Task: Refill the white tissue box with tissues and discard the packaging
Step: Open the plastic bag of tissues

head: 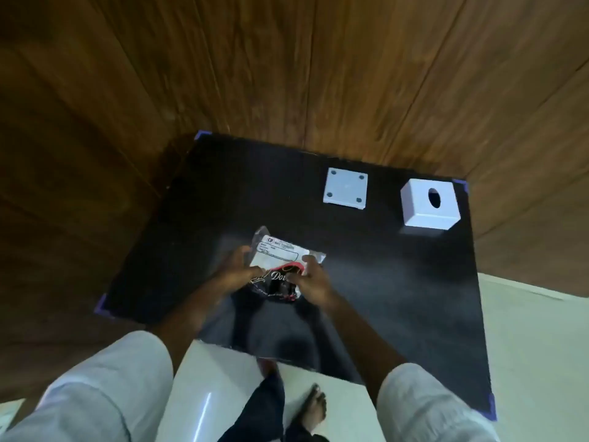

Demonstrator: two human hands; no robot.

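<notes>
Both hands (pixel 274 275) pinching crinkly plastic tissue pack (pixel 280 260) | white cube tissue box (pixel 430 204) apart on black table (pixel 398 282)

A dark glossy counter (pixel 398 282) with purple corner guards (pixel 463 186) stands against a brown wood-panelled wall (pixel 287 59). Pale shiny floor tiles (pixel 535 330) spread near and right, where a bare foot (pixel 314 406) rests.

On the table (pixel 398 298), the base plate (pixel 345 189) lies left of the tissue box (pixel 430 204).
</notes>
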